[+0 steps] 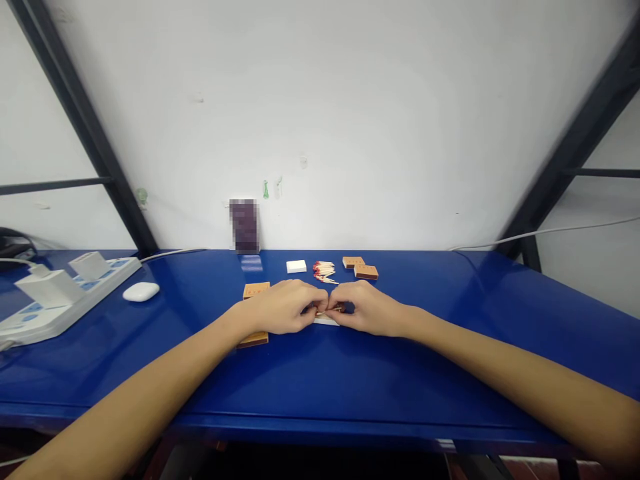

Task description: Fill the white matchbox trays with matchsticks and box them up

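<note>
My left hand (287,307) and my right hand (367,308) meet at the middle of the blue table, thumbs and forefingers pinched and nearly touching. A thin pale matchstick (337,309) shows between the fingertips; its ends are mostly hidden. Right below the fingers lies a white matchbox tray (327,321), partly covered by them, so its contents cannot be made out. Beyond the hands is a loose pile of red-headed matches (325,270), heads mostly to the left. A white matchbox tray (296,267) lies to the left of the pile.
Two orange matchboxes (367,272) lie at the back right. More orange matchboxes (254,340) are partly hidden by my left hand and wrist. A pixelated dark phone-like slab (245,227) leans on the wall. At left are a white earphone case (141,292) and a power strip (65,313).
</note>
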